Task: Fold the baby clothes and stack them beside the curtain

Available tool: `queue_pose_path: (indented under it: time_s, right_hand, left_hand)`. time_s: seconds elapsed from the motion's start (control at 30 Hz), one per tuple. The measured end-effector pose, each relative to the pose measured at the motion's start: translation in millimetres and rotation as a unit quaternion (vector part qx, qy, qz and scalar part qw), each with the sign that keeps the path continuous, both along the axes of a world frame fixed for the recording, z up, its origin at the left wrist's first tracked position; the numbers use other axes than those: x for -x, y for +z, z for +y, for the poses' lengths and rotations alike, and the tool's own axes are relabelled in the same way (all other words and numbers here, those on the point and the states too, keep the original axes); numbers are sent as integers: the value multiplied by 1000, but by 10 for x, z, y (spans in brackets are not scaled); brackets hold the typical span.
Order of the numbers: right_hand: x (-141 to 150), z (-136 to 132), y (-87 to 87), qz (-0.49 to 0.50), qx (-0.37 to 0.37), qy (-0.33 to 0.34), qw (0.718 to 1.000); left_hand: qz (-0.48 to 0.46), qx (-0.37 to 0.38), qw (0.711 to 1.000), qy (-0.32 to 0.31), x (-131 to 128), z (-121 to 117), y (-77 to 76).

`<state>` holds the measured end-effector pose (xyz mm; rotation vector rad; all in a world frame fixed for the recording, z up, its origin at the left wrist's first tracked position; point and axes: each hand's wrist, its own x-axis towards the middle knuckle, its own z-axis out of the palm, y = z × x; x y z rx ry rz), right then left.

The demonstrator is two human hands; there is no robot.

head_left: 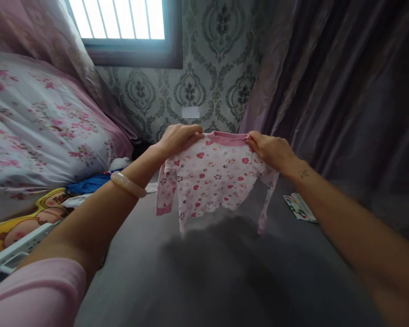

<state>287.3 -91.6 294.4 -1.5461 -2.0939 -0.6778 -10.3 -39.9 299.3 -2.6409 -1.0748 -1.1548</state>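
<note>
A small long-sleeved shirt (214, 177), white with pink hearts and flowers, hangs spread out in the air above a grey surface. Its neckband and cuffs are pink. My left hand (180, 137) is closed on the shoulder left of the neckband. At the right end of the neckband, my right hand (271, 150) pinches the other shoulder. Both sleeves dangle at the sides, and the lower hem looks slightly blurred.
The grey surface (197, 281) stretches below the shirt. Folded cloth or paper (299, 207) lies at right. Blue clothing (88, 184), a yellow cartoon cushion (23, 222) and a white basket (20, 245) are at left, beside floral bedding (47, 122). Curtains (327, 81) hang at right.
</note>
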Motion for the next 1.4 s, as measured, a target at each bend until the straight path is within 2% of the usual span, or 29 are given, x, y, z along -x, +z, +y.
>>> queue_pose_path:
  time_s: [0.07,0.17,0.27,0.33,0.37,0.43,0.5,0.53,0.57,0.6,0.67,0.7,0.77,0.83,0.87,0.93,1.0,1.03,1.1,1.17,1.23,1.3,1.4]
  right_hand:
    - [-53,62,71,40,75,56,995]
    - [-125,43,77,147,203,130,959]
    - [-168,-22,21,219,234,153,935]
    - [-150,-8,24,220,217,142,940]
    - [-121,19,43,206,205,128,948]
    - [-30,85,102,177,149,82,969]
    - [68,122,156,164,76,43,983]
    - [102,121,173,160,68,41,984]
    - [118,107,183,156,94,57,982]
    - [115,85,185,149,149,89,973]
    - [61,45,175,140,269,160,939]
    - [22,35,165,148,294,177,927]
    - [-47,45,139,189,251,164,935]
    - [-79,69,115,224,155,131,953]
    - [-82,76,106,230,132,125,956]
    - [-84,66,96,219,178,146,948]
    - [-98,39,90,214,269,172,923]
    - [-110,29,84,224,289,173,915]
    - [-133,26,64,257,267,155,916]
    - [-143,38,37,283,233,141,920]
    - [-144,51,16,294,249,162,908]
    - [-147,65,10,306,282,190,889]
    - [-152,102,16,301,285,163,895]
  left_hand:
    - [-6,82,995,-49,14,70,59]
    - [-28,197,974,-106,121,68,149]
    - [-19,255,958,-129,255,22,193]
    - [2,252,961,-116,250,28,180]
    - [0,230,969,-89,206,43,162]
    - [-41,148,988,-11,56,75,118]
    - [-103,72,991,39,-98,86,83]
    - [-118,64,990,35,-148,81,74]
    - [-113,84,990,10,-170,72,70]
    - [-92,125,987,-28,-166,63,69]
    - [-44,218,970,-100,-108,66,63]
    - [-36,246,962,-113,-74,80,54]
    - [-71,240,965,-79,-46,125,23]
    - [-129,174,976,-18,-83,160,-11]
    - [-145,147,978,-6,-115,164,-22]
    - [-125,159,978,-46,-170,147,-29]
    - [-62,237,962,-122,-181,126,-30]
    - [-41,267,952,-143,-172,124,-35]
    - [-52,269,952,-133,-144,144,-63]
    - [-104,228,963,-102,-128,177,-106]
    - [-125,227,958,-124,-130,200,-143]
    - [-123,266,941,-169,-143,206,-161]
    - [-131,279,940,-149,-164,203,-168]
